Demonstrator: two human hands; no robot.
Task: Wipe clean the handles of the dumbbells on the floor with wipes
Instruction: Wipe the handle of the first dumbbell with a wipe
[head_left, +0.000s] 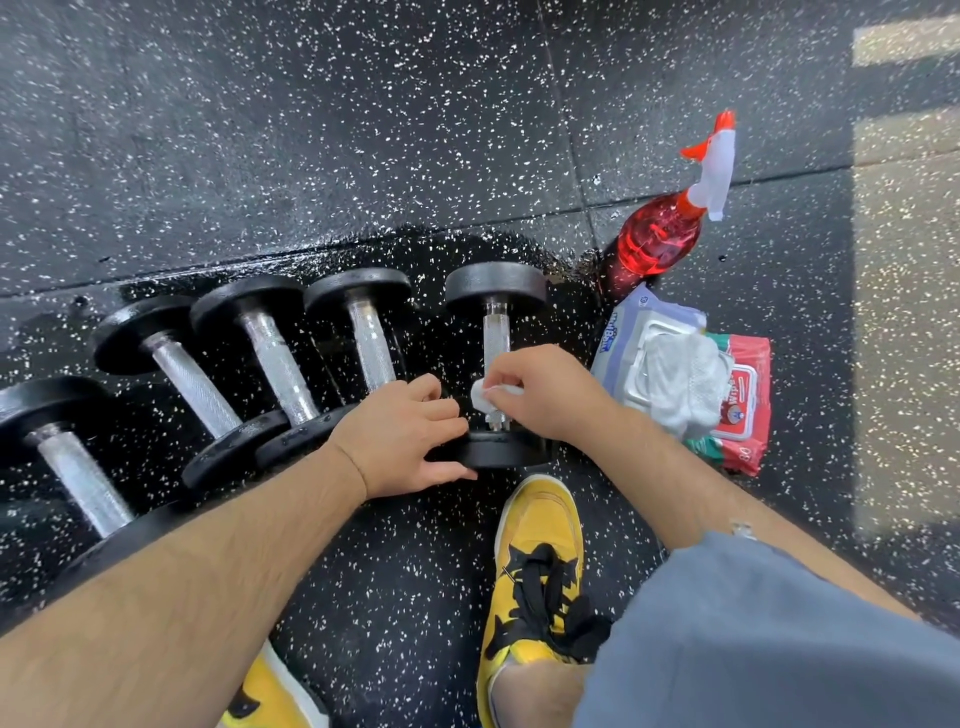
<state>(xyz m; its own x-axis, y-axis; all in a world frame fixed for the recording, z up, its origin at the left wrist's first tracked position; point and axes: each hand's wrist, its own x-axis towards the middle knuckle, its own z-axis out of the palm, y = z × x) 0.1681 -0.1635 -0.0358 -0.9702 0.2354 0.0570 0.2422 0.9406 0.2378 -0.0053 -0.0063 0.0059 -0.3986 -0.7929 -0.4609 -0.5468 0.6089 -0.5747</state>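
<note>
On the wet speckled floor (363, 156), five dumbbells (192, 384) lie in a row. At the rightmost dumbbell (496, 283), the right hand (540, 395) pinches a white wipe (480, 395) against the handle (493, 332), its grip narrow. The left hand (400, 436) holds the near head (504, 452), with its fingers curled over it. Wipe packs (623, 332) and a red spray bottle (654, 239) lie just beside.

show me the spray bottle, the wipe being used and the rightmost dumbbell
spray bottle (657, 239): head view, on its red body
wipe (480, 391): head view, on the bunched white part at the handle
rightmost dumbbell (496, 332): head view, on the bare metal handle
</note>
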